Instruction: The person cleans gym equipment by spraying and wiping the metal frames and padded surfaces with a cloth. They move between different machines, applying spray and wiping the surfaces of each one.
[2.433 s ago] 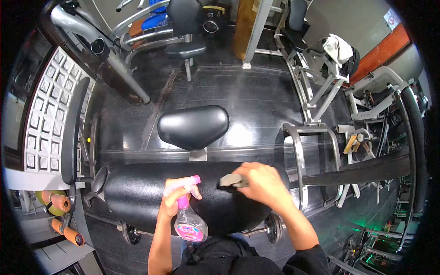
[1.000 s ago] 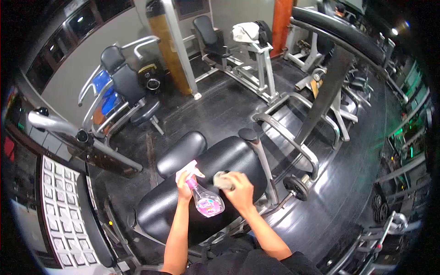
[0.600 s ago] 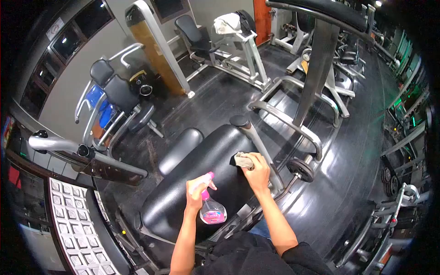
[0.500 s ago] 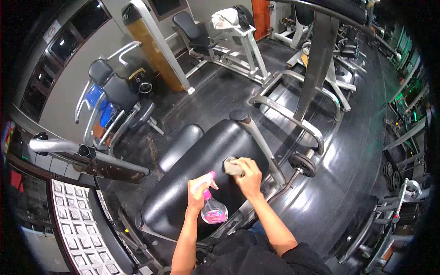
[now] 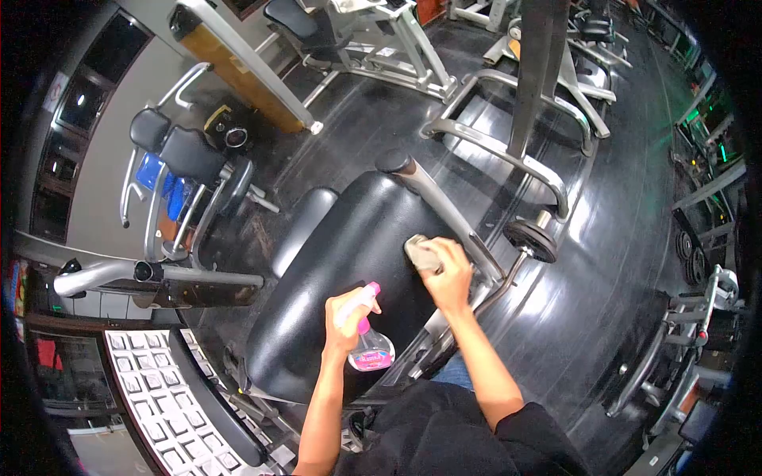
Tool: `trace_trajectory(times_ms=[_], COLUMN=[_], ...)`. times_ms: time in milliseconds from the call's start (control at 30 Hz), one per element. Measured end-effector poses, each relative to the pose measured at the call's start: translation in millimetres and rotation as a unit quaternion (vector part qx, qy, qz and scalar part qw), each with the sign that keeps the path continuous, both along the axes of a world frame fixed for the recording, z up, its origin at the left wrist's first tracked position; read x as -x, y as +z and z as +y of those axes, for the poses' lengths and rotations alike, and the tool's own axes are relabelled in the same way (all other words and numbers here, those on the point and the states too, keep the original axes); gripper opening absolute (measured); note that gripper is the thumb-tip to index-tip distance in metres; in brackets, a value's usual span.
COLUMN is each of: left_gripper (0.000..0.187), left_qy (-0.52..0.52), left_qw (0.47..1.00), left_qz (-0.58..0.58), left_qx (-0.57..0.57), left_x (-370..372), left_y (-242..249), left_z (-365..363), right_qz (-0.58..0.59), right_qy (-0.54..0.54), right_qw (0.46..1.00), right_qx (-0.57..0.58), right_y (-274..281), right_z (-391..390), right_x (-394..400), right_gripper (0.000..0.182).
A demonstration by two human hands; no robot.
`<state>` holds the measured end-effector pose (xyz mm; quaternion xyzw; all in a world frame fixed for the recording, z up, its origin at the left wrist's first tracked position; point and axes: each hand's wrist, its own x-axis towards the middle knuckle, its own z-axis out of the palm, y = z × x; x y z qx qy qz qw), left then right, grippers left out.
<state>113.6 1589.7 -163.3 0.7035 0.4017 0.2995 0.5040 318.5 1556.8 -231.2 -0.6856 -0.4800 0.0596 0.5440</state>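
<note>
A large black padded bench cushion [image 5: 341, 270] of a gym machine lies below me. My right hand [image 5: 448, 274] presses a grey cloth [image 5: 421, 254] onto the pad near its right edge. My left hand [image 5: 343, 321] grips a clear spray bottle [image 5: 367, 345] with pink liquid and a pink-and-white trigger head, held just above the pad's near part. A smaller black pad [image 5: 305, 226] sits just beyond the big one on the left.
A chrome handle frame [image 5: 500, 155] and a weight plate [image 5: 530, 240] stand right of the pad. A grey lever arm [image 5: 159, 276] and a white weight stack [image 5: 155, 389] lie left. More gym machines [image 5: 373, 40] stand behind on the shiny black floor.
My view has swung and tilted down over the pad. My right hand has slid the cloth toward the pad's right edge. The left hand holds the bottle in much the same place.
</note>
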Motion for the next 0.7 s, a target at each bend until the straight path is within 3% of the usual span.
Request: trace_trajectory(times_ms=[200,333,400,467,533,700], left_gripper=[0.027,0.026,0.026,0.039,0.039,0.040], left_qy=[-0.018,-0.030,-0.032,-0.032,-0.032,-0.032], left_qw=[1.000,0.999,0.999,0.998,0.997,0.995], left_qz=[0.005,0.018,0.019,0.052,0.064,0.085], left_qx=[-0.001,-0.018,-0.027,-0.034,-0.029,-0.042], left_x=[-0.7,2.7,2.9,0.9,1.9,-0.9], left_y=[1.3,-2.8,-3.4,0.5,0.2,4.5], left_z=[-0.9,0.7,0.5,-0.4,0.0,-0.6], right_qz=[0.019,-0.057,-0.039,-0.030,0.046,0.108], right_qy=[0.130,0.084,0.020,-0.008,-0.081,0.036], right_qw=[0.991,0.994,0.998,0.998,0.995,0.993], right_qx=[0.022,0.045,0.040,0.050,0.028,0.029], right_y=[-17.6,-27.6,-29.5,-31.9,-37.6,-41.2], right_z=[-48.4,-39.5,-27.5,-25.6,-22.7,-60.2], right_x=[43.3,0.4,-18.6,-21.4,-8.8,40.1], right_gripper=[0.051,0.046,0.042,0.041,0.043,0.052])
